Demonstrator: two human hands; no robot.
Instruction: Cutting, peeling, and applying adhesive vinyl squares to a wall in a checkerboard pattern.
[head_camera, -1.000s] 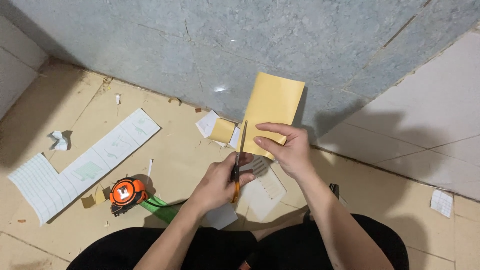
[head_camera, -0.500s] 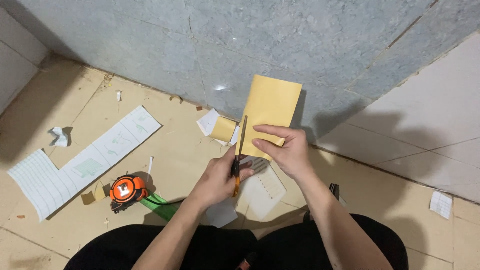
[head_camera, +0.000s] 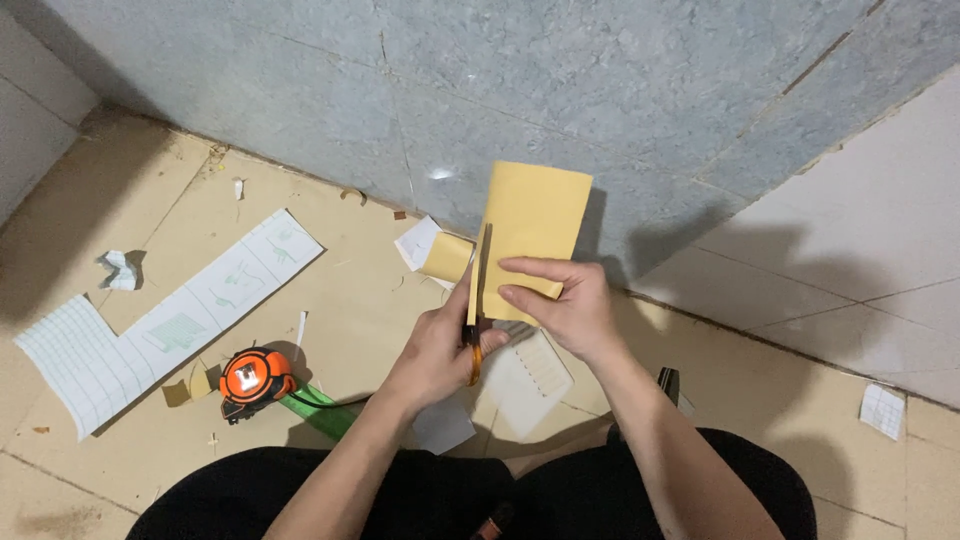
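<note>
My right hand (head_camera: 562, 305) holds up a yellow sheet of card (head_camera: 530, 218) by its lower edge, fingers spread across the front. My left hand (head_camera: 440, 345) grips orange-handled scissors (head_camera: 476, 300), whose blades run up along the card's left edge, cutting into it. A narrow yellow strip (head_camera: 447, 256) hangs to the left of the blades. Both hands sit above my lap, over a beige tiled floor.
On the floor lie an orange tape measure (head_camera: 250, 375) with a green strip (head_camera: 315, 410), a long white grid-printed sheet (head_camera: 170, 320), a crumpled paper scrap (head_camera: 120, 268), white paper pieces (head_camera: 525, 380) under my hands, and a small white scrap (head_camera: 884, 408) at right. A grey wall (head_camera: 450, 90) stands ahead.
The scissors have moved further up the card's left edge, and the cut strip hangs more loosely to the left. My right hand keeps holding the card.
</note>
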